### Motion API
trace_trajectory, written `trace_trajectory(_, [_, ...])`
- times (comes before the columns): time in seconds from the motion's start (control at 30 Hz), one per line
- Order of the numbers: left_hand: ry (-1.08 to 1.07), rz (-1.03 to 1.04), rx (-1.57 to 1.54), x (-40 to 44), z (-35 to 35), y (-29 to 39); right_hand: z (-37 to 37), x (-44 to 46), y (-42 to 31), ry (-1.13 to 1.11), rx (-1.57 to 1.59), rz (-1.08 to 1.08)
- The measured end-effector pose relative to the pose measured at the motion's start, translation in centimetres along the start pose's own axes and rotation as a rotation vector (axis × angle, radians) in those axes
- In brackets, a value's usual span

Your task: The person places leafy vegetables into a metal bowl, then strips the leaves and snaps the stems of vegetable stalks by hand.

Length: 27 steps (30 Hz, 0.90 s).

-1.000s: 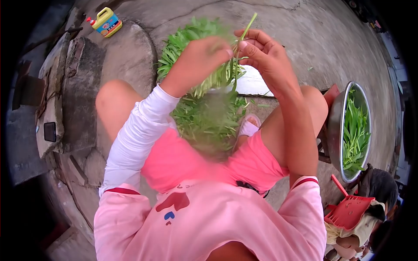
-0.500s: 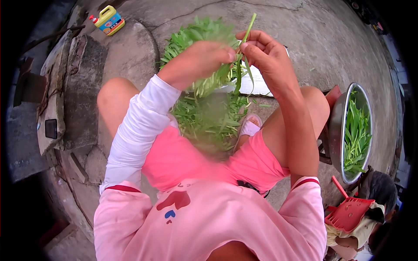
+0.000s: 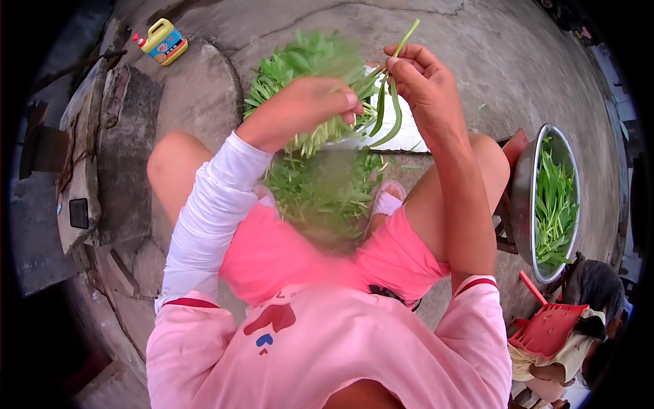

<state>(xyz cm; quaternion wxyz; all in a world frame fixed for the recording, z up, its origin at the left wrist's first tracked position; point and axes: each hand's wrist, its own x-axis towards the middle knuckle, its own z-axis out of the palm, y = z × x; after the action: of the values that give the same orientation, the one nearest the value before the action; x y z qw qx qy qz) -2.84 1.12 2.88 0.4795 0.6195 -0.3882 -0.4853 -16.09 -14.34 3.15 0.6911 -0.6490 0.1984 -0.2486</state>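
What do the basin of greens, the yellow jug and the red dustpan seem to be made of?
The basin looks like polished metal, perhaps stainless steel: silvery, with a bright rim.
The jug looks like smooth plastic, judging by its molded-in handle.
The dustpan is probably hard plastic: evenly colored, with a toothed edge.

A thin green stalk (image 3: 409,37) tilts, leaves (image 3: 396,117) drooping; leafy greens (image 3: 300,60) lie heaped nearby.
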Motion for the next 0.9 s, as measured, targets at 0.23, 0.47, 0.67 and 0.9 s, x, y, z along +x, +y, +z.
trace_trajectory(0.23, [0.362, 0.342, -0.146, 0.1, 1.4, -0.2, -0.3, 0.3, 0.1, 0.132, 0.233, 0.028])
trace_trajectory(0.47, [0.184, 0.491, 0.497, -0.5, -0.6, -0.2, -0.3, -0.1, -0.5, 0.093, 0.288, 0.069])
trace_trajectory(0.67, [0.153, 0.168, 0.041, -0.5, 0.6, 0.5, 0.5, 0.1, -0.1, -0.004, 0.211, 0.042])
trace_trajectory(0.9, [0.223, 0.187, -0.115, 0.1, 0.7, -0.3, 1.2, -0.3, 0.3, -0.066, 0.148, -0.008])
